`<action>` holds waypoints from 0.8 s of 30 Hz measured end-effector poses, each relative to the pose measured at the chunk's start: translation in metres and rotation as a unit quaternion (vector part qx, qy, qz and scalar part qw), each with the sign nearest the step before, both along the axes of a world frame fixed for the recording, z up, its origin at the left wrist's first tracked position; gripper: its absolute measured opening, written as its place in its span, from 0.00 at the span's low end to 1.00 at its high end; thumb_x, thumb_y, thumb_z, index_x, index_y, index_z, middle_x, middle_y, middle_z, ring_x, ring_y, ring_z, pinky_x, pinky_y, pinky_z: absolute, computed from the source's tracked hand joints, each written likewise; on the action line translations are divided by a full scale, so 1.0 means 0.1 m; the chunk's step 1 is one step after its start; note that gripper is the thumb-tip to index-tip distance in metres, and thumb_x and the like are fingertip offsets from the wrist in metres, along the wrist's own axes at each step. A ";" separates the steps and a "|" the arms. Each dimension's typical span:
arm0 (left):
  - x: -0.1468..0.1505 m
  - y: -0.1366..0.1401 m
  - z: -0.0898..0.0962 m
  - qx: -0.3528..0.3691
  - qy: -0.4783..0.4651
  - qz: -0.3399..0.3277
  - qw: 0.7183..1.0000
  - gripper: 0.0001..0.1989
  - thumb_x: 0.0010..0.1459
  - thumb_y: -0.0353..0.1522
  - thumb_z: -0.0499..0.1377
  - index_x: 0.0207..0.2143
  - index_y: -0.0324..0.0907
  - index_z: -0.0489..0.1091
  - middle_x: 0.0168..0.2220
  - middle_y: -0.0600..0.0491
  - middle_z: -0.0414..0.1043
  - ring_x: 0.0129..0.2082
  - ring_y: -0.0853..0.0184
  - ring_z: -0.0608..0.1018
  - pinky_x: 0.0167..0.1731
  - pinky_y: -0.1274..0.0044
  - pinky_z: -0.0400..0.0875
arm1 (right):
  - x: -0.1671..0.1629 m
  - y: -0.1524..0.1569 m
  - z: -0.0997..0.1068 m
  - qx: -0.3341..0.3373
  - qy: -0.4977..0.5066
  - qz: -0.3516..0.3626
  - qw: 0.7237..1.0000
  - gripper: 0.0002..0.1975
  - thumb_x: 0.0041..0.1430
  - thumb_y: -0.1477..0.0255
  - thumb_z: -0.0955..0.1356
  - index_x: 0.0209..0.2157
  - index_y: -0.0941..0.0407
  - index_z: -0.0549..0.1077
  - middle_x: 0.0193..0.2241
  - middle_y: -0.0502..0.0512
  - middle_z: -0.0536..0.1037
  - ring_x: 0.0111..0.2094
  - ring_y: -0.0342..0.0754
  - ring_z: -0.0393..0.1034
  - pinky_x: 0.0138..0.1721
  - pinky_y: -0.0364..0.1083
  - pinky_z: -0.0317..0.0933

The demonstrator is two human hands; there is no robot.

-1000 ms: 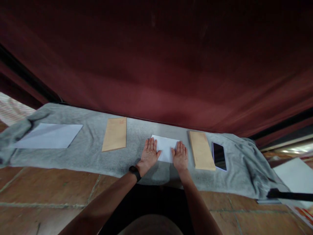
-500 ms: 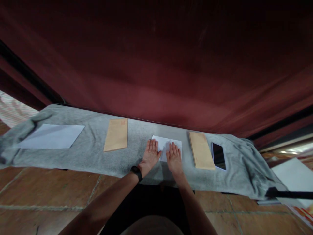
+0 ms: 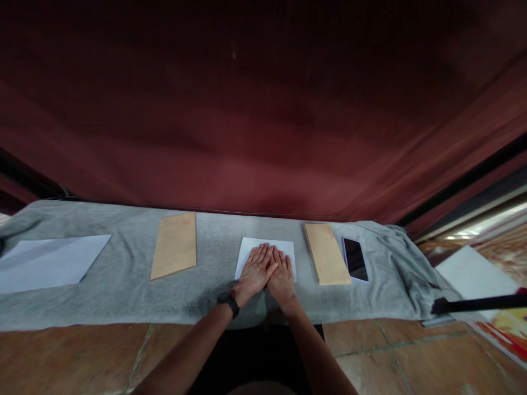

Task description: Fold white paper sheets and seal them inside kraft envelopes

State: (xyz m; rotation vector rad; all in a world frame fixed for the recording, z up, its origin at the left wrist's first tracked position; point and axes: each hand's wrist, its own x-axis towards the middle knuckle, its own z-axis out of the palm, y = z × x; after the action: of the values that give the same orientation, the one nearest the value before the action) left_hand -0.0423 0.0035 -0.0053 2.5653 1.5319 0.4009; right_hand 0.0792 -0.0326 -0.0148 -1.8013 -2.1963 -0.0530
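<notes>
A white sheet of paper [image 3: 251, 244], seemingly folded, lies on the grey cloth in front of me. Both palms rest flat on it, side by side and touching. My left hand [image 3: 256, 270], with a black band on its wrist, has its fingers stretched out and slightly overlaps the other. My right hand [image 3: 282, 277] is also flat, fingers extended toward the far edge. The hands cover the middle of the paper. To the right lies a stack of brown envelopes [image 3: 328, 254], and to the left one or more brown envelopes [image 3: 174, 246].
A phone [image 3: 355, 260] with a dark screen lies right of the envelope stack. White paper [image 3: 53, 260] is at the far left of the grey cloth [image 3: 123, 296]. Dark red fabric [image 3: 263, 137] rises behind. A black bar [image 3: 477, 304] juts in at the right, near a white board [image 3: 477, 274].
My hands have moved together over the middle of the paper; before, they lay apart near its two sides. My view has shifted, so things at the left sit further left.
</notes>
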 end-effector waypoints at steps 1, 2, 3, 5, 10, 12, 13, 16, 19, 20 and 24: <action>-0.01 0.03 0.01 -0.002 0.004 0.000 1.000 0.29 0.70 0.41 0.42 0.69 0.36 0.52 0.70 0.45 0.52 0.71 0.61 0.53 0.69 0.62 0.47 | 0.01 0.01 0.00 0.005 0.004 -0.002 1.000 0.29 0.67 0.78 0.57 0.68 0.58 0.55 0.68 0.61 0.56 0.69 0.57 0.50 0.67 0.60 0.45; -0.03 0.05 0.01 -0.002 0.007 0.002 1.000 0.29 0.70 0.41 0.42 0.69 0.37 0.53 0.70 0.45 0.52 0.71 0.61 0.53 0.69 0.62 0.46 | 0.02 0.01 0.00 0.010 0.008 -0.005 1.000 0.28 0.68 0.77 0.57 0.68 0.58 0.55 0.68 0.61 0.56 0.68 0.57 0.51 0.66 0.60 0.45; -0.05 0.08 0.02 0.000 0.011 0.007 1.000 0.29 0.70 0.41 0.42 0.68 0.37 0.53 0.70 0.45 0.52 0.71 0.61 0.52 0.69 0.62 0.46 | 0.03 0.02 0.00 0.015 0.013 -0.010 1.000 0.27 0.69 0.76 0.56 0.68 0.58 0.56 0.68 0.62 0.57 0.68 0.57 0.51 0.66 0.60 0.46; -0.09 0.11 0.02 0.007 0.017 0.025 1.000 0.29 0.70 0.40 0.42 0.68 0.36 0.54 0.69 0.44 0.53 0.71 0.60 0.52 0.69 0.62 0.46 | 0.06 0.04 0.00 0.022 0.020 -0.021 0.999 0.25 0.71 0.74 0.56 0.67 0.57 0.58 0.67 0.62 0.58 0.68 0.56 0.52 0.66 0.60 0.46; -0.21 0.17 0.02 0.019 0.023 0.068 0.997 0.29 0.69 0.39 0.42 0.67 0.33 0.56 0.69 0.42 0.53 0.71 0.59 0.52 0.69 0.64 0.47 | 0.17 0.10 -0.01 0.021 0.022 -0.056 0.998 0.25 0.72 0.70 0.57 0.67 0.57 0.59 0.67 0.62 0.58 0.67 0.56 0.54 0.66 0.59 0.46; -0.25 0.18 0.02 0.021 0.029 0.081 0.996 0.30 0.69 0.40 0.42 0.67 0.32 0.56 0.69 0.40 0.53 0.70 0.58 0.53 0.69 0.64 0.46 | 0.23 0.12 -0.02 0.019 0.019 -0.065 0.998 0.25 0.72 0.70 0.57 0.67 0.59 0.58 0.67 0.63 0.58 0.67 0.56 0.54 0.66 0.59 0.46; -0.27 0.18 0.01 0.022 0.034 0.090 0.995 0.30 0.69 0.40 0.42 0.67 0.31 0.55 0.69 0.40 0.53 0.70 0.58 0.53 0.69 0.64 0.46 | 0.26 0.12 -0.02 0.020 0.018 -0.068 0.997 0.25 0.72 0.69 0.56 0.67 0.60 0.57 0.67 0.64 0.58 0.67 0.56 0.54 0.66 0.58 0.46; -0.32 0.17 -0.02 0.025 0.049 0.115 0.992 0.31 0.69 0.39 0.41 0.67 0.30 0.54 0.69 0.40 0.53 0.70 0.57 0.54 0.68 0.63 0.46 | 0.33 0.12 -0.05 0.029 0.020 -0.075 0.997 0.26 0.72 0.68 0.55 0.67 0.63 0.57 0.67 0.66 0.59 0.67 0.56 0.54 0.66 0.58 0.46; -0.35 0.16 -0.05 0.029 0.055 0.136 0.989 0.31 0.69 0.39 0.41 0.68 0.29 0.53 0.69 0.40 0.52 0.70 0.58 0.54 0.68 0.63 0.46 | 0.40 0.12 -0.07 0.039 0.023 -0.088 0.995 0.27 0.73 0.67 0.54 0.67 0.64 0.57 0.66 0.68 0.61 0.66 0.57 0.55 0.65 0.59 0.47; -0.36 0.16 -0.06 0.031 0.056 0.142 0.988 0.31 0.69 0.39 0.41 0.68 0.29 0.53 0.69 0.39 0.52 0.70 0.58 0.54 0.68 0.63 0.46 | 0.41 0.12 -0.08 0.042 0.025 -0.096 0.994 0.27 0.73 0.67 0.54 0.67 0.65 0.57 0.66 0.69 0.61 0.66 0.58 0.56 0.65 0.59 0.47; -0.36 0.16 -0.06 0.035 0.051 0.151 0.987 0.31 0.68 0.38 0.42 0.67 0.28 0.54 0.69 0.37 0.53 0.70 0.56 0.54 0.68 0.62 0.47 | 0.38 0.16 -0.04 0.042 0.037 -0.139 0.989 0.26 0.72 0.69 0.55 0.65 0.68 0.60 0.65 0.71 0.61 0.66 0.61 0.57 0.64 0.61 0.49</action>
State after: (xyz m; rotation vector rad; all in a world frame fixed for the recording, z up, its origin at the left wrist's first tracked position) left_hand -0.0784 0.0190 -0.0117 2.4406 1.9863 0.3646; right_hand 0.1175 -0.0166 -0.0190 -2.0135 -1.8520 -0.1354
